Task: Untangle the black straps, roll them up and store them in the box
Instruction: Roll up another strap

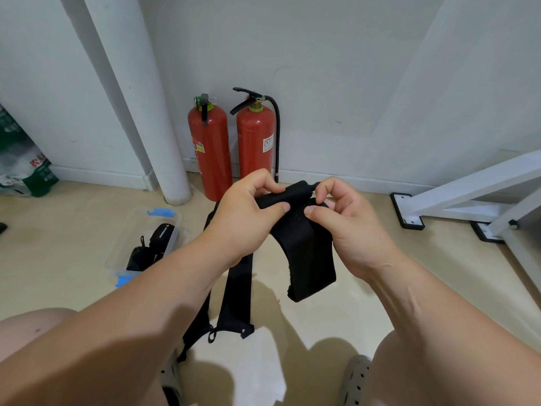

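The left hand (251,212) and right hand (348,224) each pinch one end of a strap's roll (292,194) between thumb and curled fingers, so its axis runs side to side between them. The loose tail (307,259) hangs below, toward the person, so further rolling likely goes downward. The box (179,220) sits on the floor, nearer the left hand.

We saw one red fire extinguisher (209,150) standing just beside a second extinguisher (254,142), which carried a black hose (277,136), both against the white wall (336,68). Left of them a white pipe (152,112) rose from the beige floor (351,303). At right stood a white metal frame (468,186) on black feet (407,210); at far left lay what seemed green-and-white packaging (23,159).
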